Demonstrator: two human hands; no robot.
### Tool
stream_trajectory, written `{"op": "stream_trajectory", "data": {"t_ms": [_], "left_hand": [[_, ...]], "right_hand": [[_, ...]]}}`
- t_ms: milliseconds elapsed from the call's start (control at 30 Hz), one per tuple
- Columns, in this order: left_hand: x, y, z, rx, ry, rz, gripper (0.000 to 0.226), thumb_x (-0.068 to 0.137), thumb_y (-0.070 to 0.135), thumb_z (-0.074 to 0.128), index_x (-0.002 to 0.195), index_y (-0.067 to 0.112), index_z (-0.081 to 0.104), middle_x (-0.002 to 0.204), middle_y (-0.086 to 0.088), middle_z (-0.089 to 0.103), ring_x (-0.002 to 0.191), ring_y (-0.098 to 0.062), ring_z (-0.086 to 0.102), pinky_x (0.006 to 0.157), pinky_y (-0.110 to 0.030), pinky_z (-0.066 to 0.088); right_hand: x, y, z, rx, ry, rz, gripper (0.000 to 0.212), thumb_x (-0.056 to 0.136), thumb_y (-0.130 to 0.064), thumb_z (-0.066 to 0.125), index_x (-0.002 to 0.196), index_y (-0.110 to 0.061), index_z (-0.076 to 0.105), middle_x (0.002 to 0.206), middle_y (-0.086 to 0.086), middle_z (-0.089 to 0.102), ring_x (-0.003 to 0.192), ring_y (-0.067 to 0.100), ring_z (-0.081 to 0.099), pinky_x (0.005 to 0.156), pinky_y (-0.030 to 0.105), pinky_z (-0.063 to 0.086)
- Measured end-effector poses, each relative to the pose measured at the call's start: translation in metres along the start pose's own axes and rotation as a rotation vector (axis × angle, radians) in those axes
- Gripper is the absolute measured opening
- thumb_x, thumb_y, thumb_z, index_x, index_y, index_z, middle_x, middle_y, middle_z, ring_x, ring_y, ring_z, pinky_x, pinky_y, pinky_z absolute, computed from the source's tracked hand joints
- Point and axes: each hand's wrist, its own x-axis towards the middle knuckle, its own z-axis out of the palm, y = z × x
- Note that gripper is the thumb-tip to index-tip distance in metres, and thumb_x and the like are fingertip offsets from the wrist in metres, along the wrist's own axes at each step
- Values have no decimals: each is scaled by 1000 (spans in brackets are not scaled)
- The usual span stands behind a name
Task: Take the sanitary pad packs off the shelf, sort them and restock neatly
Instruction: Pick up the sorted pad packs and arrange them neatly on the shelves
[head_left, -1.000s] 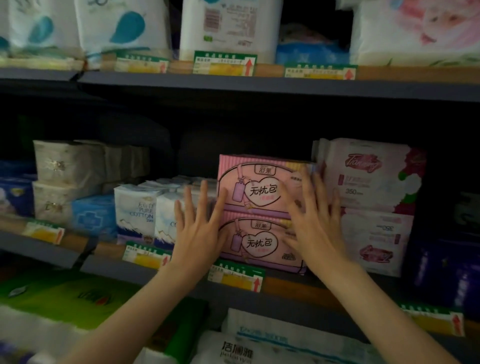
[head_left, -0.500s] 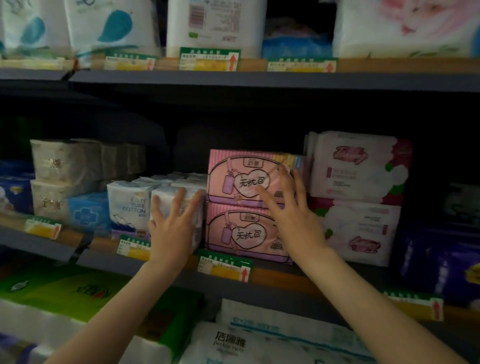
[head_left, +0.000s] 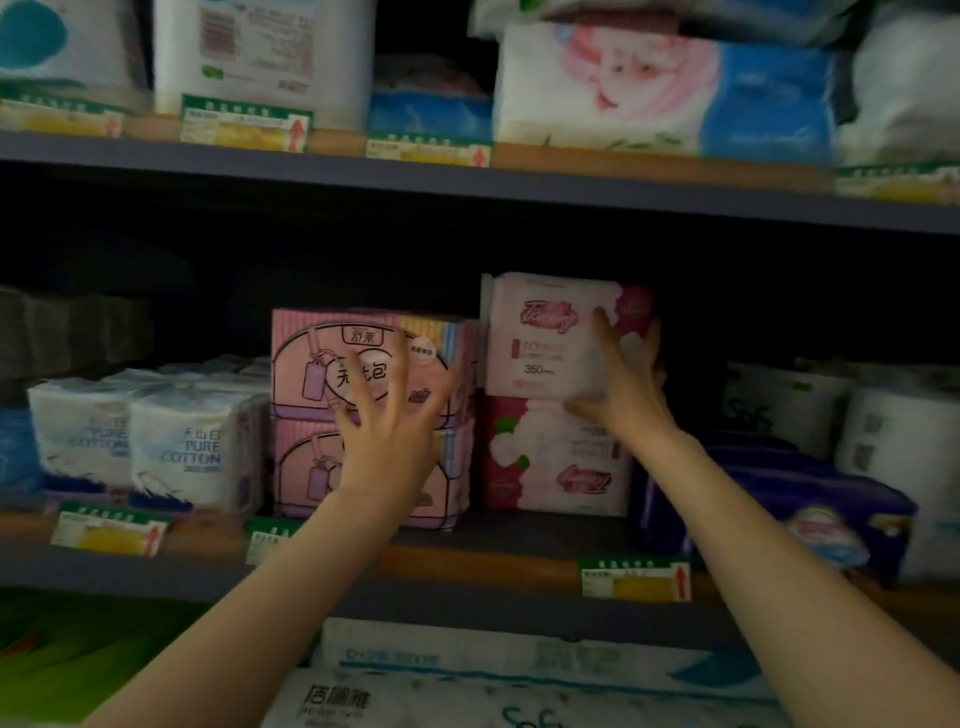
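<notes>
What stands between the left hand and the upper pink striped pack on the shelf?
Nothing visible does. The left hand hovers with spread fingers right before the upper pink striped pack. The right hand already grips the white and pink pack beside it.

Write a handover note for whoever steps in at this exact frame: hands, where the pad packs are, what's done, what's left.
Right hand: grips the upper white-and-pink pack at its right edge; that pack sits atop the lower white-and-pink pack.
Left hand: open, fingers spread in front of the two stacked pink packs, holding nothing; contact unclear.
All these packs stand on the middle shelf, the pink stack just left of the white-and-pink one.
Done: judging by this frame, no pack is off the shelf yet.
Left: likely pull the gripped pack out, take down the rest, sort, restock neatly.
</notes>
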Motion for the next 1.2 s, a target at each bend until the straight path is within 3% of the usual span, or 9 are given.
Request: {"op": "stream_trajectory", "data": {"t_ms": [167, 267, 400, 533, 600, 700, 800, 1000, 1200], "left_hand": [[7, 7, 9, 49, -49, -54, 87, 91, 31, 57, 146, 43, -9, 149, -14, -36, 134, -56, -16, 106, -62, 25], [7, 13, 11, 64, -26, -86, 88, 90, 25, 60, 146, 44, -5, 149, -14, -35, 134, -56, -15, 106, -64, 27], [7, 13, 12, 79, -36, -67, 90, 91, 27, 59, 145, 44, -11, 138, -10, -48, 133, -56, -19, 106, -65, 25], [4, 17, 4, 50, -78, -83, 89, 90, 19, 57, 146, 42, -8, 143, -14, -44, 132, -56, -21, 108, -66, 20], [1, 23, 0, 60, -58, -69, 88, 85, 16, 62, 149, 35, 4, 148, -18, -32, 134, -55, -16, 107, -66, 22], [0, 42, 2, 138, 166, 180, 84, 70, 22, 74, 144, 8, 35, 153, -25, 16, 141, -44, 5, 106, -64, 13], [6, 69, 8, 170, 32, 283, 70, 92, 30, 45, 148, -1, 14, 155, -20, 14, 145, -31, -5, 107, -50, -20], [17, 80, 22, 145, -191, 155, 76, 94, 36, 41, 150, 15, -5, 154, -25, 7, 143, -37, -12, 104, -46, -25], [19, 80, 18, 80, -178, 133, 72, 94, 37, 39, 150, 22, -3, 152, -31, 8, 142, -42, -7, 108, -44, -21]], "right_hand": [[-1, 0, 21, 34, 88, 53, 105, 81, -27, 73, 143, -51, -9, 154, 12, -18, 134, 45, 16, 107, 57, 26], [-3, -2, 25, 21, 104, 48, 103, 83, -28, 71, 143, -51, -9, 153, 15, -15, 133, 44, 16, 107, 56, 24], [-1, -3, 24, 13, 74, 37, 104, 82, -32, 71, 143, -52, -11, 153, 16, -14, 134, 43, 15, 107, 56, 24], [-6, 2, 19, 34, 79, -21, 102, 81, -34, 72, 147, -43, -6, 152, 18, -6, 132, 43, 19, 105, 54, 29], [-7, 10, 12, 121, 105, -49, 100, 81, -32, 72, 150, -33, -1, 152, 18, 0, 132, 41, 25, 104, 51, 34], [-5, 21, 0, 280, 158, 0, 87, 81, -34, 71, 149, -19, 17, 146, 19, 25, 126, 36, 40, 96, 41, 42], [-3, 25, -6, 198, 99, 53, 49, 91, -32, 60, 130, -6, 44, 124, 16, 55, 109, 31, 56, 78, 32, 45], [3, 31, -10, 121, 40, 119, 14, 94, -21, 56, 95, -7, 57, 89, 8, 56, 75, 18, 51, 62, 28, 41], [10, 34, -7, 70, 67, 136, 33, 97, -14, 51, 65, -16, 42, 71, 1, 47, 60, 12, 46, 48, 24, 35]]}}
